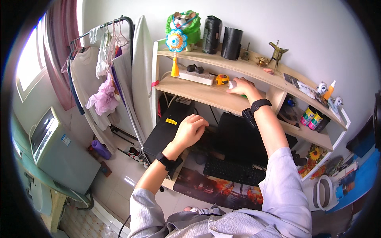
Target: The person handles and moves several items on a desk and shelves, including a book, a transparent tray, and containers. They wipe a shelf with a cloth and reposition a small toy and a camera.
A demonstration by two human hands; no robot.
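My right hand (244, 88) reaches onto the middle shelf (202, 92) of the wooden desk hutch. Its thumb and fingers are around a small white object (232, 85), mostly covered by the hand. A bit of something green (244, 96) shows beneath the palm. Just left of these fingers sits a yellow-and-black tape measure (222, 79). Beside it lies a white power strip (196, 76) with black plugs in it. Over the right edge of a black computer case (166, 128) hovers my left hand (190, 131), fingers loosely curled and the palm hidden.
Above, the top shelf (208, 58) bears a green-maned dog figure (184, 29), black rolls (232, 43) and a bronze-coloured vessel (277, 53). Below are a dark monitor (238, 136), a keyboard (233, 171) and a printed desk mat (220, 189). Clothes hang on a rack (104, 26) at left.
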